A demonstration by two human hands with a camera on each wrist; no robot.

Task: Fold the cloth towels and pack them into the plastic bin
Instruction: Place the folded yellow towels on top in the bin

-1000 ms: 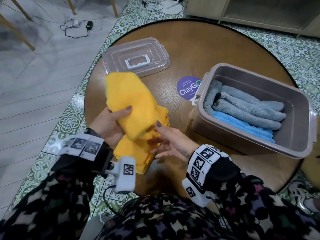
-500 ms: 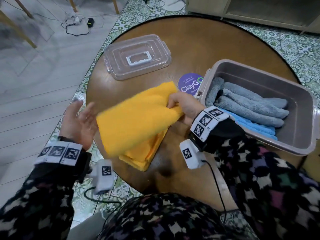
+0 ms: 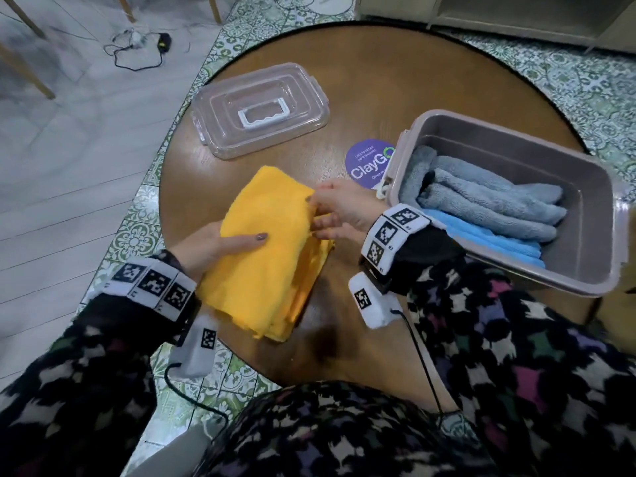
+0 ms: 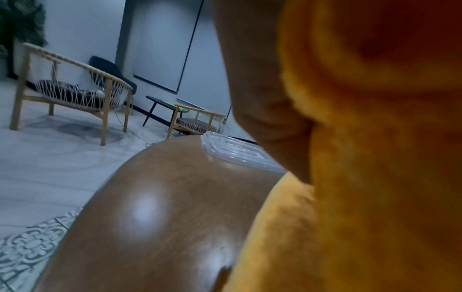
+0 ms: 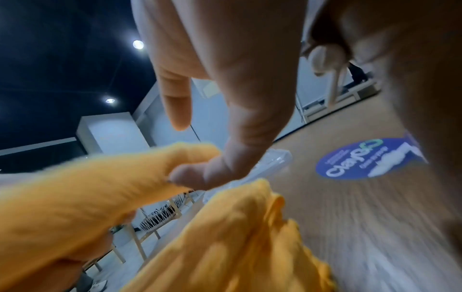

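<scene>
Status: the grey plastic bin already contains folded grey and blue towels. The folded yellow cloth towel lies left of the bin on the round wooden surface, unpacked. The left hand grips it, thumb on top; the right hand pinches its edge.
</scene>
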